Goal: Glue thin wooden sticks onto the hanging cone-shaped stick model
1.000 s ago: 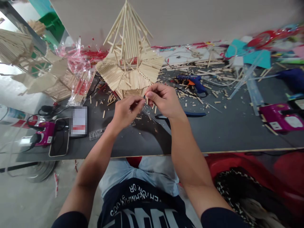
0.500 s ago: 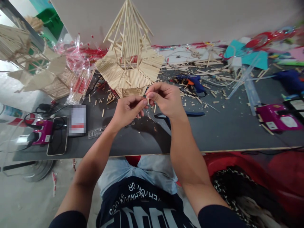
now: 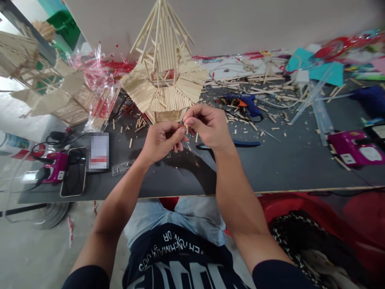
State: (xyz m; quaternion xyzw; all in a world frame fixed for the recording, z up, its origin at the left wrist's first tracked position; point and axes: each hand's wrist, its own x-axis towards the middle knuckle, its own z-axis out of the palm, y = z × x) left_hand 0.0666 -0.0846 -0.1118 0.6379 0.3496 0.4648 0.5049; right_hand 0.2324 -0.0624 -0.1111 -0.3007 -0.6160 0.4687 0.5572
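At counter's (image 3: 285,160) middle, right hand (image 3: 209,125) pinches small stick (image 3: 187,129), near model (image 3: 170,98) at 12 o'clock. Left hand (image 3: 162,140) meets it, thumb and finger close together; own grip on stick unclear. Possible slip: narrow fingertip hold could drop stick among similar offcuts (image 3: 130,143). Careless forward push could jar model's edge. Counted: hands two; models two, second model (image 3: 48,102) between 9 and 10; orange-tipped gun (image 3: 249,106) one, 2 o'clock; purple sockets (image 3: 345,148) two, 3 and 8; offcuts too many.
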